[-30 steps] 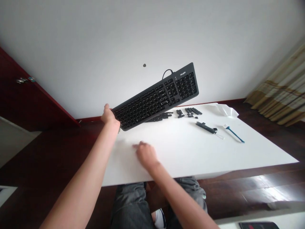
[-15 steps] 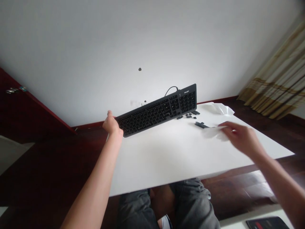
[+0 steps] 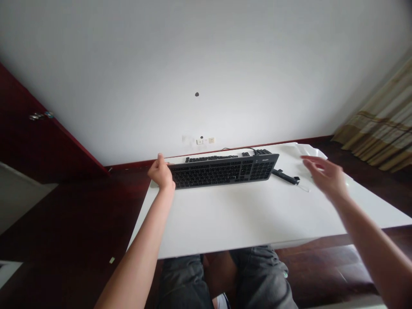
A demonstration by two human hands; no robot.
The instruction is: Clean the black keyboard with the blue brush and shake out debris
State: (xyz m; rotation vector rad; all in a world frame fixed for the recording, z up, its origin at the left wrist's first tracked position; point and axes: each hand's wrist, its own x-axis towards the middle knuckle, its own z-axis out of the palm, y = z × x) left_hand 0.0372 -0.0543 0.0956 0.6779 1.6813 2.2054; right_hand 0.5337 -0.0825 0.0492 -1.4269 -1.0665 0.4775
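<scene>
Gripping the near-left end of the keyboard (image 3: 222, 171), the left hand (image 3: 162, 173) stayed clamped there; the keyboard lay flat at the far edge of the white table (image 3: 244, 214), long axis left to right. The right hand (image 3: 325, 175) hovered with fingers spread and empty beyond its right end, just past the black tool (image 3: 285, 176).

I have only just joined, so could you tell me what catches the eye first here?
A black keyboard lies along the far side of the white table, its left end gripped by the left hand. The right hand hovers open near a black tool lying beside the keyboard's right end.
</scene>
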